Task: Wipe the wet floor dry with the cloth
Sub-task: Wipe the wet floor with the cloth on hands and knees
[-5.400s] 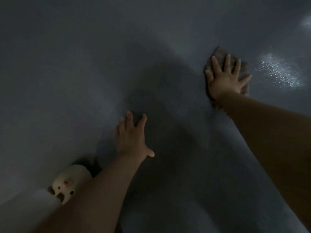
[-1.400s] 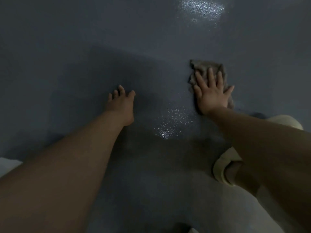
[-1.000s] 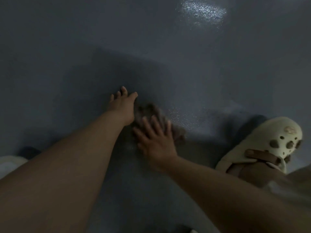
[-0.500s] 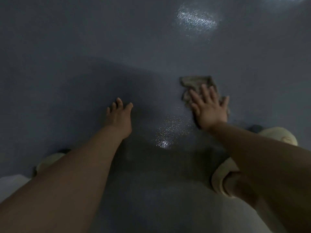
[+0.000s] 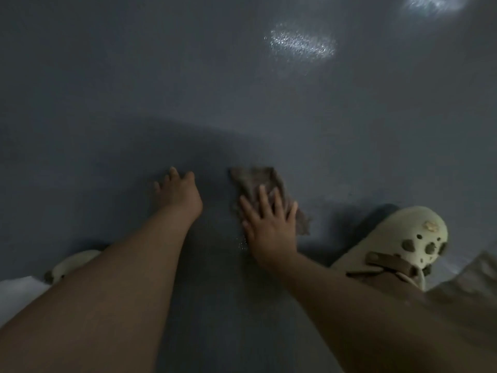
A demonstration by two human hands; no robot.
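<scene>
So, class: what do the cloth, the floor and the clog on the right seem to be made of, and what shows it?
Cloth: probably soft woven or terry fabric, brownish, crumpled and limp under the right hand.
Floor: hard, smooth grey coating, perhaps paint or epoxy; it gives speckled glints.
Clog: likely moulded foam or rubber, matte cream, with punched holes.

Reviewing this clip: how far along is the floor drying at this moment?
Done: the grey floor around the hands looks matte, with no shine. In hand: the right hand presses flat on the brown cloth, a few droplets glinting beside it; the left hand braces on the floor. Left: two glistening patches farther out, one ahead and one at the top edge, possibly still wet.
</scene>
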